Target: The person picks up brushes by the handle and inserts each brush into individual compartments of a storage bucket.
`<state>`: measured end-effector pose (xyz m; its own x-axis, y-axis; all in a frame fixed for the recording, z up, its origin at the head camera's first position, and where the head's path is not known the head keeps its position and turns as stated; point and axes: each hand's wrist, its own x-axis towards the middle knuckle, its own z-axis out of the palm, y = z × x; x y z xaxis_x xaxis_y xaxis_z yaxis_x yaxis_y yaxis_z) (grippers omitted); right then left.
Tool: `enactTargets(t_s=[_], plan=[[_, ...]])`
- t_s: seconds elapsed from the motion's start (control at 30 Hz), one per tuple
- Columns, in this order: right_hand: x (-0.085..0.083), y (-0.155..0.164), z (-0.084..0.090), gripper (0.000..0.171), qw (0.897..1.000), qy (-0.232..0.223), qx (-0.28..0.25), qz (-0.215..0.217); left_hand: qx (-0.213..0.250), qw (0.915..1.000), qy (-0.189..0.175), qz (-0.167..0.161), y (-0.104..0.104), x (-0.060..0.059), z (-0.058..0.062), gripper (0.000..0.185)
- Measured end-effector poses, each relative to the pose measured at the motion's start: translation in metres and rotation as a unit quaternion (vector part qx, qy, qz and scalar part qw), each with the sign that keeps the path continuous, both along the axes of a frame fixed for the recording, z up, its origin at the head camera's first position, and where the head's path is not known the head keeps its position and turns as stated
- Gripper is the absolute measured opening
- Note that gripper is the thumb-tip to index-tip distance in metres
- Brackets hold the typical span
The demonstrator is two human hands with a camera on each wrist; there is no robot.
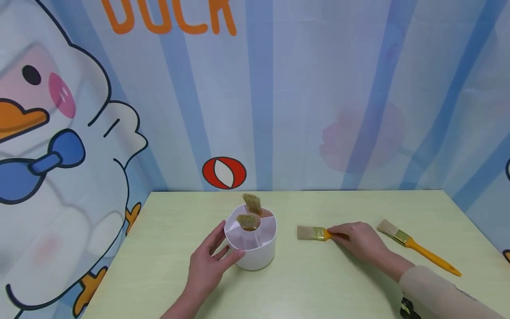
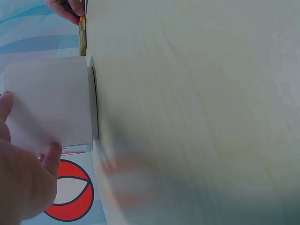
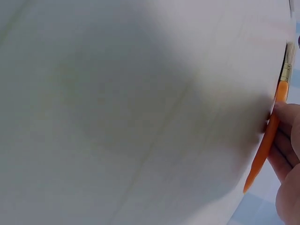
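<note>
While the left hand [image 1: 209, 261] cups the near-left wall of the white round plastic holder [image 1: 255, 252], its thumb and fingers lie spread wide and gently curved against the side, touching it rather than clamping it. That holder stands upright near the middle of the pale green desk [image 1: 159, 266], split into wedge compartments around a central well; two brushes [image 1: 251, 212] stand in it with tan bristles up, one in the centre, one in a rear compartment. To the right of the holder lies the small flat paintbrush with an orange handle, brass ferrule and tan bristles [image 1: 312, 233], flat on the desk, long axis running left to right, bristles pointing left toward the holder, handle pointing right under the right hand [image 1: 358, 241]. That hand's fingers curl over the handle and pinch it. Further right, well apart, a second orange-handled paintbrush [image 1: 416, 246] lies diagonally, bristles toward the back left, handle toward the near right. Behind the desk hangs a blue striped backdrop [image 1: 318, 88] with a cartoon duck [image 1: 52, 146] and orange lettering [image 1: 167, 17].
</note>
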<state>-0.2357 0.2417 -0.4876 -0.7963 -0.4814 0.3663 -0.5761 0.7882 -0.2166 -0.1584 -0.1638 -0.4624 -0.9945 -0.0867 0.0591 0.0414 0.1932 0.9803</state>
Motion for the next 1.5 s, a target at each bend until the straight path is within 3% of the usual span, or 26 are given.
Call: enactTargets(t_s=[0.13, 0.27, 0.53, 0.7, 0.9, 1.1, 1.17, 1.5], plan=[[-0.001, -0.002, 0.002, 0.022, 0.999, -0.031, -0.036, -0.009, 0.0, 1.0, 0.001, 0.0, 0.0, 0.0, -0.001, 0.089], [-0.001, -0.007, 0.008, 0.021, 0.991, -0.085, -0.097, -0.023, -0.001, 1.0, 0.003, -0.001, 0.0, 0.0, -0.001, 0.09], [0.0, -0.015, 0.024, 0.022, 0.967, -0.156, -0.197, -0.036, -0.002, 1.0, 0.0, 0.001, 0.0, 0.001, 0.0, 0.089], [0.002, -0.022, 0.037, 0.026, 0.944, -0.2, -0.258, -0.047, -0.005, 1.0, -0.003, 0.004, 0.0, 0.001, 0.001, 0.089], [0.006, -0.038, 0.056, 0.034, 0.907, -0.251, -0.332, -0.066, -0.003, 1.0, -0.001, 0.001, 0.0, 0.0, 0.0, 0.09], [0.008, -0.057, 0.068, 0.041, 0.842, -0.302, -0.445, -0.041, 0.0, 1.0, 0.003, 0.0, 0.0, 0.0, 0.0, 0.09], [0.007, -0.065, 0.07, 0.043, 0.825, -0.311, -0.472, -0.028, 0.001, 1.0, 0.004, 0.003, 0.0, 0.001, 0.0, 0.09], [0.003, -0.108, 0.08, 0.043, 0.769, -0.332, -0.547, 0.002, 0.008, 0.9998, 0.013, 0.012, 0.004, 0.003, -0.001, 0.089]])
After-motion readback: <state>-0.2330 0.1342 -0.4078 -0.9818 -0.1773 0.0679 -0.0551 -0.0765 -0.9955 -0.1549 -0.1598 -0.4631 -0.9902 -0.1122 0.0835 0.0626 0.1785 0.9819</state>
